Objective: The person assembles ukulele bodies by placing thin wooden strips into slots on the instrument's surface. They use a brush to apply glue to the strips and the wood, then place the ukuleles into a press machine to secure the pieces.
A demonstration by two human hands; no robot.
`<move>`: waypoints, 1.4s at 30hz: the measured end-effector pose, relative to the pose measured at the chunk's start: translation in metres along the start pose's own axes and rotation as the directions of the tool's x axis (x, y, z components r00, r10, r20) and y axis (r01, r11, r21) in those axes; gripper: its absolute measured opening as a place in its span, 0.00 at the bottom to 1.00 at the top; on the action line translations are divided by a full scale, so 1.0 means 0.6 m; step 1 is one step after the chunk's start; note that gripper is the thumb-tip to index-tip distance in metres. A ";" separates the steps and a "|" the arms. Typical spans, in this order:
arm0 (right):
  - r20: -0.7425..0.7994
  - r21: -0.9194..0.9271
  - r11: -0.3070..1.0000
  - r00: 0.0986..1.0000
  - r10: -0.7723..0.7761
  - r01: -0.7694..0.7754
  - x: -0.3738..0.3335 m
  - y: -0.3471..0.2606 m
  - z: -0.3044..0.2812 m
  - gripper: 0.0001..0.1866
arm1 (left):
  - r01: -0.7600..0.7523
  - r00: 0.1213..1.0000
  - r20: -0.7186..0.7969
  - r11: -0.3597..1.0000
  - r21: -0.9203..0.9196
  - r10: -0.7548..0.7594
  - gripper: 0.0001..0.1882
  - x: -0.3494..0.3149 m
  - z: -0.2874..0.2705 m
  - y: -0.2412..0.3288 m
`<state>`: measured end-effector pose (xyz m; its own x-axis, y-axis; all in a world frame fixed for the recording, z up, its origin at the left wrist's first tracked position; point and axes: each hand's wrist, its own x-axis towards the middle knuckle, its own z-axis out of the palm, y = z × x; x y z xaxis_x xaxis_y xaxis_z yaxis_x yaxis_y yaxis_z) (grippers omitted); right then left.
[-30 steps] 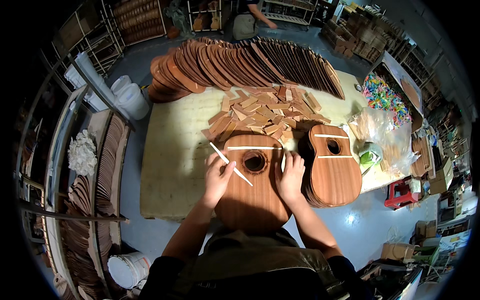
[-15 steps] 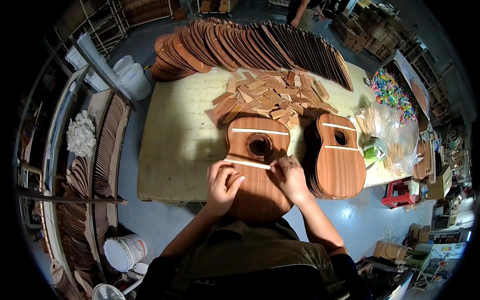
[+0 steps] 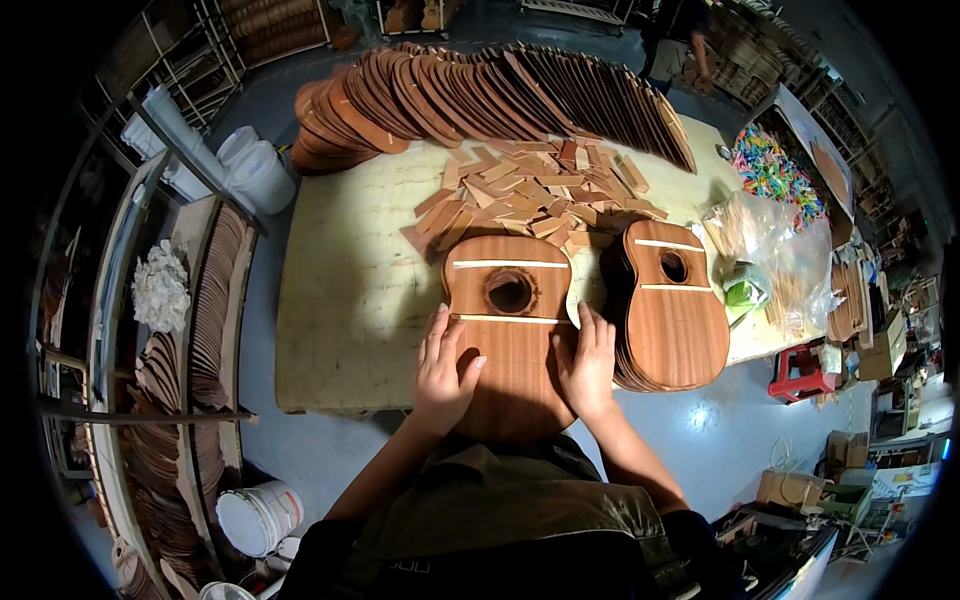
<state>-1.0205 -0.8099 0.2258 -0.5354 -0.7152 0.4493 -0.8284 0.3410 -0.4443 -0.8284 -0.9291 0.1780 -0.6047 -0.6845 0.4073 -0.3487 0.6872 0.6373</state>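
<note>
In front of me lies a brown ukulele-shaped wooden top (image 3: 515, 375) with a round sound hole. One pale wooden strip (image 3: 510, 265) crosses it above the hole. A second pale strip (image 3: 515, 319) lies across it just below the hole. My left hand (image 3: 443, 372) rests at the top's left edge, fingers stretched out and thumb apart, near the lower strip's left end. At the right edge, my right hand (image 3: 587, 365) lies with fingers extended beside that strip's right end. Neither hand pinches a strip.
Right of my right hand stands a stack of similar tops (image 3: 675, 335), the uppermost bearing two strips. Small wood pieces (image 3: 540, 190) are heaped beyond, before a long row of leaning plates (image 3: 480, 95). A plastic bag (image 3: 780, 250) of thin sticks lies at the table's right.
My fingers have let go of the lower strip's ends and moved down and outward to the top's edges. The strip now lies nearly level across the wood. A person in the background has shifted right.
</note>
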 end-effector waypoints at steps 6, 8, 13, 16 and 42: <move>0.157 -0.230 0.971 0.987 -0.030 0.066 -0.029 0.012 0.019 0.27 | 0.012 1.000 0.014 1.000 0.005 -0.012 0.24 -0.009 0.003 -0.006; 0.173 -0.233 0.970 0.985 -0.027 0.067 -0.029 0.012 0.019 0.27 | 0.014 1.000 0.020 1.000 0.010 -0.014 0.24 -0.008 0.001 -0.006; 0.151 -0.207 0.975 0.987 -0.044 0.076 -0.027 0.013 0.016 0.27 | 0.008 0.999 0.031 1.000 0.024 -0.008 0.24 -0.007 0.005 -0.009; 0.143 -0.240 0.968 0.989 -0.032 0.066 -0.029 0.018 0.018 0.27 | -0.003 0.999 0.043 0.999 0.036 0.002 0.24 -0.007 0.018 -0.018; 0.436 -0.213 0.973 0.900 0.012 0.090 0.423 0.725 0.069 0.35 | 0.530 0.837 0.384 0.753 -0.389 -0.391 0.12 0.166 0.373 0.390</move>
<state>-1.5098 -0.8682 0.1147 -0.4199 -0.9055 0.0610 -0.8893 0.3971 -0.2269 -1.1305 -0.7824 0.2214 -0.6444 -0.7478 -0.1595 -0.3049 0.0600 0.9505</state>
